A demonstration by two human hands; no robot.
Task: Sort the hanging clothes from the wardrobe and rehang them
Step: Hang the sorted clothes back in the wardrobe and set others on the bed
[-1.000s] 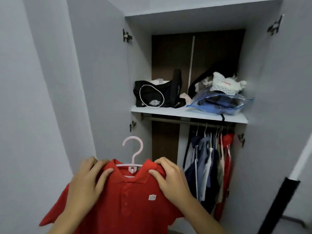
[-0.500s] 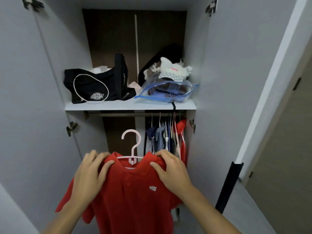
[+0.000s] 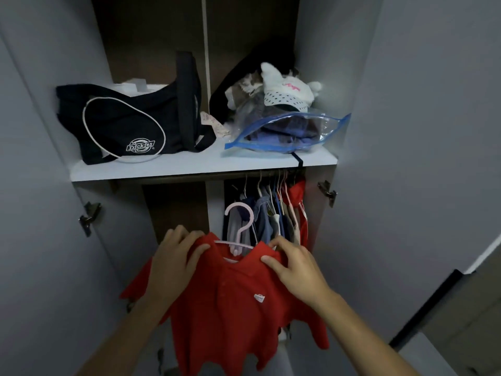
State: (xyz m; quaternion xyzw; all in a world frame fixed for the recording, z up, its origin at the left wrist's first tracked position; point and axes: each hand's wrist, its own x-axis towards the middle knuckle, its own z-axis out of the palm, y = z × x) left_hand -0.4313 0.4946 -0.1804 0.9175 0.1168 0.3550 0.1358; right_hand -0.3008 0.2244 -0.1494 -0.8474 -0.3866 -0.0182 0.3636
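A person stands at the open wardrobe (image 3: 406,131) holding a red shirt (image 3: 230,308) on a pink hanger (image 3: 240,229) in front of it. The left hand (image 3: 176,256) grips the shirt's left shoulder, fingers curled over the cloth and the hanger arm beneath. The right hand (image 3: 295,264) grips the right shoulder by the collar, thumb in front and fingers bent over the top. Both hands are closed on the shirt; neither holds the hook.

The hook stands upright and free, below the rail (image 3: 189,178) and not yet on it. The rail runs just under the shelf (image 3: 189,165). At its right end hangs a tight bunch of clothes (image 3: 271,213), blue, grey, white and red, on their own hangers. The left stretch of the rail is bare.

By the look of it, the task is under way: several garments are hung, and this shirt is dressed on its hanger and ready to go up. What is left is to lift the hook onto the rail. Whether more clothes wait out of view cannot be told.

On the shelf sit a black bag (image 3: 130,128) and a clear pouch (image 3: 287,131) of folded things.
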